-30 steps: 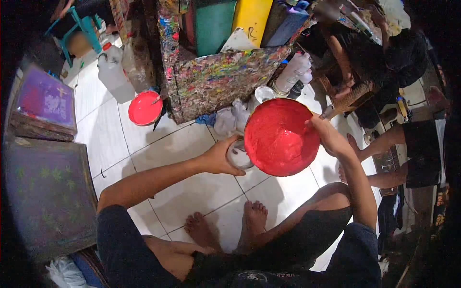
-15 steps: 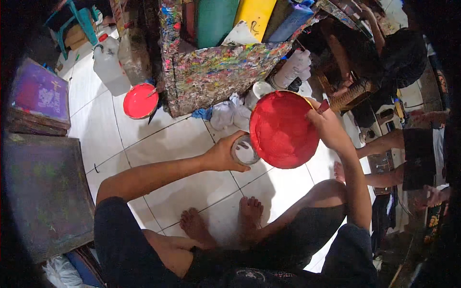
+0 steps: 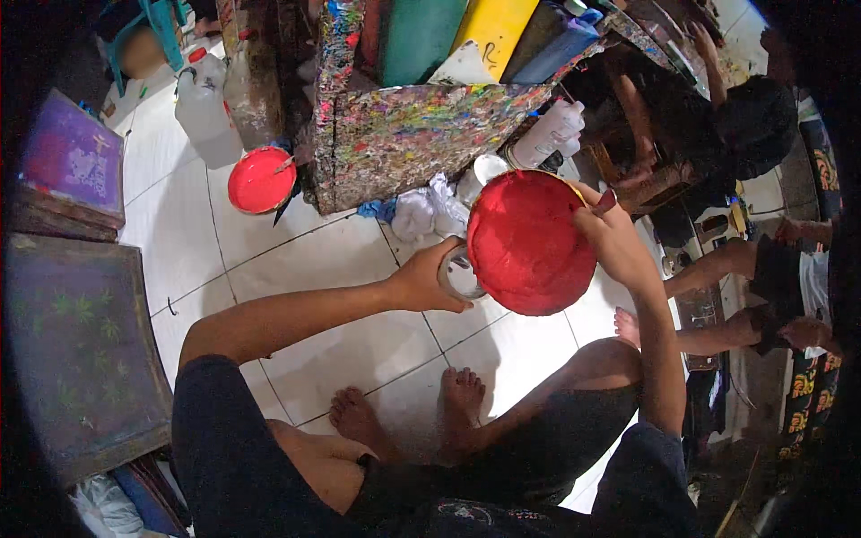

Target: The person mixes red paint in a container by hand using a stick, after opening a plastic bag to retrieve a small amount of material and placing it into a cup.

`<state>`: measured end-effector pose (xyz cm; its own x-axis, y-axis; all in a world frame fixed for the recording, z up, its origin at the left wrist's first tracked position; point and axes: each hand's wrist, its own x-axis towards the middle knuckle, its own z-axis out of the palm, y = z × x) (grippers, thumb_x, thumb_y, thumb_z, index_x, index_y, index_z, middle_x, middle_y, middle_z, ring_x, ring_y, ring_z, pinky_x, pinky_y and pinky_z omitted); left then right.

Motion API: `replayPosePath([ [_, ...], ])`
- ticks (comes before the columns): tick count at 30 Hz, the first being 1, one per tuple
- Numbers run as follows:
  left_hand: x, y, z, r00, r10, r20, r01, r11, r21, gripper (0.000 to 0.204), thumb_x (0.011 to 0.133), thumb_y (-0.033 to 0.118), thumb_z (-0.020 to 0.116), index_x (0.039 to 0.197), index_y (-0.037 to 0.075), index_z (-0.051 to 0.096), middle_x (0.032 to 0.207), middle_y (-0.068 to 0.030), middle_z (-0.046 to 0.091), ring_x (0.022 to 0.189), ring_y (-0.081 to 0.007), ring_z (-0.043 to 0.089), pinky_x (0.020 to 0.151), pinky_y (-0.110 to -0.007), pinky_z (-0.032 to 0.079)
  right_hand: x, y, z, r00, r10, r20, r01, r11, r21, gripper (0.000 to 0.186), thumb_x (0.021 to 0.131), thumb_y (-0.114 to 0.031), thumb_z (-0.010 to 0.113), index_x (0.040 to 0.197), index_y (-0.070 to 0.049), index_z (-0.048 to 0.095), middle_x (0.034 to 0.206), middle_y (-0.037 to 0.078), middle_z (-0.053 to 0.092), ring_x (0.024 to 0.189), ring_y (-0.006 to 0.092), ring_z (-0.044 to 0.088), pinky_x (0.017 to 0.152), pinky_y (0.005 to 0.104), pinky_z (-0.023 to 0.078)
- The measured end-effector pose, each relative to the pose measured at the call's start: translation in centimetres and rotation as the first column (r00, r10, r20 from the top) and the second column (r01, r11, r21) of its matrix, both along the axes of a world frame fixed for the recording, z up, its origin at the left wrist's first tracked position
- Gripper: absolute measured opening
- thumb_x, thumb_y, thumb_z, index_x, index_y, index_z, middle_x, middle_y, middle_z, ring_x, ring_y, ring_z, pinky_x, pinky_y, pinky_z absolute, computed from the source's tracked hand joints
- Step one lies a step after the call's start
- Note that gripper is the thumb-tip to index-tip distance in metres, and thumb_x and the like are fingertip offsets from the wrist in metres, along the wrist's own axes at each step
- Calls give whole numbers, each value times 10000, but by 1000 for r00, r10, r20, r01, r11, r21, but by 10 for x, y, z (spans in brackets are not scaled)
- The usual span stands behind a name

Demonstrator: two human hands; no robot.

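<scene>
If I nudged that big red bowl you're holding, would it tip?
Probably: the right hand grips the red bowl at one side, so a nudge could tilt it. It seems stiff: its rim looks round. The paint looks thick and uneven, so it may ooze, not splash.

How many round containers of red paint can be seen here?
2: the held container in the right hand, and the floor container beside the pale jug at upper left. Others could be hidden among the clutter.
</scene>
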<state>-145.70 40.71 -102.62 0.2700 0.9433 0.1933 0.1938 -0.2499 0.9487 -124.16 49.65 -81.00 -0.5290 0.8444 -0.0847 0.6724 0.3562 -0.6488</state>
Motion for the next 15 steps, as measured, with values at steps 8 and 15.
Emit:
replayPosePath([
  [8,0,-1,4,1000,0,-16,0,1000,7,931,605,375,911,1326,35,431,1218,-141,597,1083,-263,595,952,-388,470,-7,-7,7,1000,5,22,-5,1000,18,473,868,-194,512,1314,-49,575,820,101,660,735,162,603,711,328,485],
  [15,0,0,6,1000,15,-20,-16,999,-37,889,600,322,903,1309,29,454,1186,-140,619,1100,-256,616,978,-373,471,-6,0,2,1000,3,14,-3,1000,-22,497,865,-189,525,1339,-44,557,902,101,684,809,159,626,778,319,494],
])
